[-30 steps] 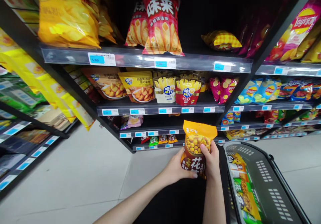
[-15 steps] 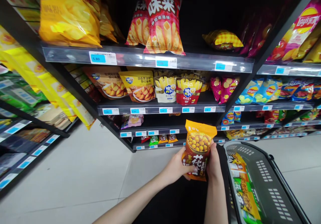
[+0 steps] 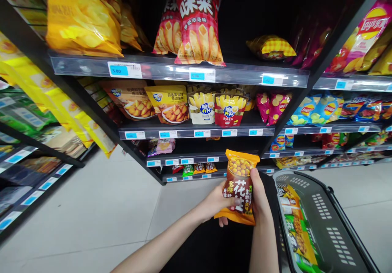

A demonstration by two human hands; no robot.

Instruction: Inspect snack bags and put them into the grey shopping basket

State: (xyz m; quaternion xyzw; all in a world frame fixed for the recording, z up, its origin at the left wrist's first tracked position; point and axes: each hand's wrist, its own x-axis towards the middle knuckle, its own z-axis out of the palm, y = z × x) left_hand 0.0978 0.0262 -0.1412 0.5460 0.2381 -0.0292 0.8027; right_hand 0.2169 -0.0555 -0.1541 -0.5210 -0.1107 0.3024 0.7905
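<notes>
Between my two hands I am holding an orange peanut bag point(image 3: 240, 185) upright: my left hand point(image 3: 218, 201) is closing its grip on the lower left edge, while my right hand point(image 3: 259, 197) is clasping the right side. Just right of them a grey shopping basket point(image 3: 329, 211) is sitting with packets inside, and beyond, black shelves point(image 3: 180, 72) are carrying snack bags.

Snack pouch point(image 3: 239, 187) between 2 hands, shelves point(image 3: 183, 132) behind, basket point(image 3: 337, 224) to the right.
</notes>
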